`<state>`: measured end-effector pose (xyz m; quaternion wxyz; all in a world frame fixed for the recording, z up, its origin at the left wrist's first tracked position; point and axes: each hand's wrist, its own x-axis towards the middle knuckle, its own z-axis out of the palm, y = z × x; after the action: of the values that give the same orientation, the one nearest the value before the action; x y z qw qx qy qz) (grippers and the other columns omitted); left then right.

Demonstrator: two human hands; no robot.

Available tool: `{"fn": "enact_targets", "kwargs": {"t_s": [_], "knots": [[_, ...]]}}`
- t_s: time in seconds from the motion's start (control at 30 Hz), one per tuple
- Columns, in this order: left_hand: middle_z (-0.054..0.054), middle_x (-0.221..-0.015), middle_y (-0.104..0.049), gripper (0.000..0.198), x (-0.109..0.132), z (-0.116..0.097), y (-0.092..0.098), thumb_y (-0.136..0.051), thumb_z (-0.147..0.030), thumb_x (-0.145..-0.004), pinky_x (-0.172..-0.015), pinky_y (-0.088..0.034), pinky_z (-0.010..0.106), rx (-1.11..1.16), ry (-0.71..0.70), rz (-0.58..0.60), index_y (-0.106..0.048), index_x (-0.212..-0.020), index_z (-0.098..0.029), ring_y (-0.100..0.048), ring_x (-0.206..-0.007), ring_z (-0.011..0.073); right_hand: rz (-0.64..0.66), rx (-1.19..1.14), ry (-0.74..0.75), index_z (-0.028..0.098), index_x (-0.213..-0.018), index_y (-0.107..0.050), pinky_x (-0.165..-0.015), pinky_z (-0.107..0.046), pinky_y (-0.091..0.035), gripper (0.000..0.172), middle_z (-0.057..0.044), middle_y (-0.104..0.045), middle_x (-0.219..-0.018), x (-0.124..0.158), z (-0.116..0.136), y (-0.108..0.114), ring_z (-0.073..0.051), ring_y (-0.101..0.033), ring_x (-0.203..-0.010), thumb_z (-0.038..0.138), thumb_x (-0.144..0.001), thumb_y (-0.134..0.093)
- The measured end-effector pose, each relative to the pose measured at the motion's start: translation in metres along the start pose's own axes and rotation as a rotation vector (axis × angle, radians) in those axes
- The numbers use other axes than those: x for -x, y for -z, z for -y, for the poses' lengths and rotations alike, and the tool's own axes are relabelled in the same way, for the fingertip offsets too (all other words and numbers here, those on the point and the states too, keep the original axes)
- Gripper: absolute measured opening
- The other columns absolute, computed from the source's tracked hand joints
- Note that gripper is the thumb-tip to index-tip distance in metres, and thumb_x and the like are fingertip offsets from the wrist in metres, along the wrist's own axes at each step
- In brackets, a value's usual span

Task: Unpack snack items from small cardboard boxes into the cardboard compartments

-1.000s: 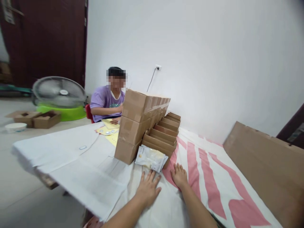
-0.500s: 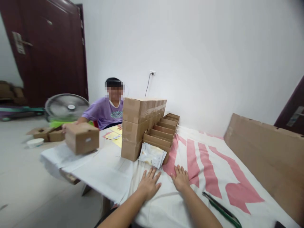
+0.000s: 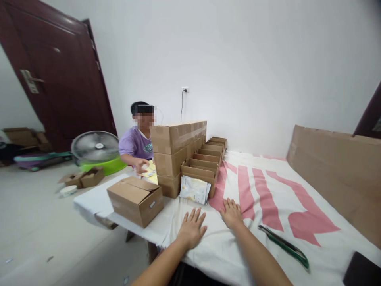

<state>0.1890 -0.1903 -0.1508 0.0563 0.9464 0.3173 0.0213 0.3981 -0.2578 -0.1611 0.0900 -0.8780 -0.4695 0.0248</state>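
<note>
On my feed, a glossy, crinkled white packet (image 3: 195, 190) lies just past my left hand (image 3: 192, 230), long axis crosswise, at the near end of a row of open-topped cardboard cartons (image 3: 205, 163). My right hand (image 3: 232, 213) sits slightly farther from it. Each grip is spread palm down and holds nothing, on wrinkled white cloth with pink bands (image 3: 247, 196) over the tabletop. Smooth, taped brown boxes (image 3: 178, 157) stand stacked beside the row.
</note>
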Motion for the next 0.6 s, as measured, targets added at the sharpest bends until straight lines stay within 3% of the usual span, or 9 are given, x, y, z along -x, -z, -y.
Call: {"fn": "enact_targets", "kwargs": {"t_s": [0.1,0.2,0.27,0.3,0.4,0.47,0.53,0.6], "knots": [[0.007,-0.155,-0.019,0.058,0.003,-0.005,0.002,-0.028,-0.046,-0.091,-0.114,-0.012,0.052,0.024,0.020,0.004,-0.031,-0.145,-0.024,-0.011,-0.143,0.0281,-0.009,-0.008,0.010,0.021,-0.146,-0.028,-0.112,-0.043,-0.007,0.063,-0.005,-0.022,-0.154,0.000,0.000,0.000,-0.025,-0.014,-0.142,0.051,-0.091,-0.025],[0.008,-0.150,-0.034,0.056,0.015,-0.004,0.013,-0.040,-0.038,-0.085,-0.113,-0.022,0.044,0.109,-0.030,-0.004,-0.041,-0.139,-0.021,-0.027,-0.139,0.0246,-0.016,-0.034,0.016,0.020,-0.145,-0.029,-0.111,-0.044,-0.006,0.063,-0.006,-0.022,-0.154,0.001,-0.001,0.000,-0.026,-0.014,-0.141,0.051,-0.090,-0.027],[0.006,-0.139,-0.049,0.050,0.029,0.006,0.033,-0.044,-0.032,-0.082,-0.110,-0.032,0.035,0.190,-0.104,-0.092,-0.048,-0.131,-0.022,-0.043,-0.129,0.0198,-0.018,-0.061,0.017,0.019,-0.145,-0.029,-0.111,-0.044,-0.005,0.063,-0.007,-0.022,-0.154,0.000,-0.002,-0.001,-0.026,-0.014,-0.141,0.051,-0.090,-0.027],[0.005,-0.133,-0.055,0.043,0.036,0.014,0.048,-0.041,-0.031,-0.084,-0.107,-0.035,0.033,0.221,-0.121,-0.192,-0.053,-0.125,-0.023,-0.048,-0.124,0.0183,-0.019,-0.076,0.017,0.019,-0.145,-0.029,-0.111,-0.044,-0.004,0.064,-0.007,-0.022,-0.154,0.000,-0.002,-0.002,-0.027,-0.013,-0.141,0.050,-0.090,-0.028],[0.008,-0.113,-0.064,0.034,0.049,0.056,0.110,-0.036,-0.037,-0.087,-0.101,-0.041,0.035,0.183,-0.035,-0.509,-0.060,-0.106,-0.022,-0.055,-0.112,0.0210,-0.027,-0.113,0.022,0.019,-0.145,-0.028,-0.111,-0.043,0.000,0.064,-0.007,-0.020,-0.155,0.000,-0.004,-0.005,-0.026,-0.010,-0.142,0.050,-0.090,-0.029],[0.008,-0.109,-0.064,0.037,0.046,0.094,0.152,-0.034,-0.040,-0.087,-0.097,-0.044,0.037,0.110,0.133,-0.653,-0.059,-0.104,-0.020,-0.057,-0.107,0.0232,-0.032,-0.130,0.025,0.019,-0.145,-0.029,-0.111,-0.042,0.002,0.063,-0.007,-0.020,-0.155,0.000,-0.004,-0.006,-0.025,-0.008,-0.142,0.049,-0.090,-0.030],[0.013,-0.113,-0.063,0.042,0.036,0.132,0.181,-0.032,-0.039,-0.087,-0.098,-0.041,0.042,-0.052,0.318,-0.716,-0.059,-0.108,-0.015,-0.053,-0.112,0.0274,-0.036,-0.141,0.024,0.018,-0.145,-0.029,-0.111,-0.042,0.002,0.063,-0.008,-0.020,-0.154,0.000,-0.005,-0.007,-0.025,-0.007,-0.142,0.049,-0.090,-0.031],[0.018,-0.127,-0.055,0.048,0.025,0.165,0.190,-0.031,-0.037,-0.088,-0.100,-0.037,0.048,-0.198,0.430,-0.615,-0.052,-0.123,-0.010,-0.045,-0.123,0.0316,-0.037,-0.147,0.021,0.018,-0.145,-0.030,-0.111,-0.042,0.002,0.063,-0.008,-0.021,-0.154,0.000,-0.004,-0.007,-0.026,-0.008,-0.142,0.048,-0.090,-0.032]]}}
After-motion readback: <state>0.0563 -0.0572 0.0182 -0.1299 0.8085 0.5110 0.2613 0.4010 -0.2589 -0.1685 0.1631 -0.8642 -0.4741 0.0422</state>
